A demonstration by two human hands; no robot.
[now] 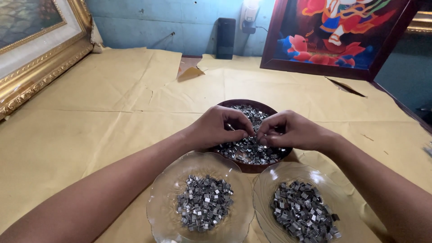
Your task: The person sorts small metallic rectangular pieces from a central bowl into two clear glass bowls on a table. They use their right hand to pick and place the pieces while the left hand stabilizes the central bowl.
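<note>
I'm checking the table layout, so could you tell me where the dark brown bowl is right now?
In the head view the dark brown bowl sits mid-table under the left hand and right hand, just beyond the two glass dishes.

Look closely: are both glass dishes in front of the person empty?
No, each glass dish holds a heap of small metal clips.

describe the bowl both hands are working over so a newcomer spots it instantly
Start at the table's yellow paper cover and find the three dishes of small metal clips near the person. The brown bowl is the farthest of them, under the left hand and right hand. It is dark and opaque, while the two glass dishes nearer the person are clear.
</note>
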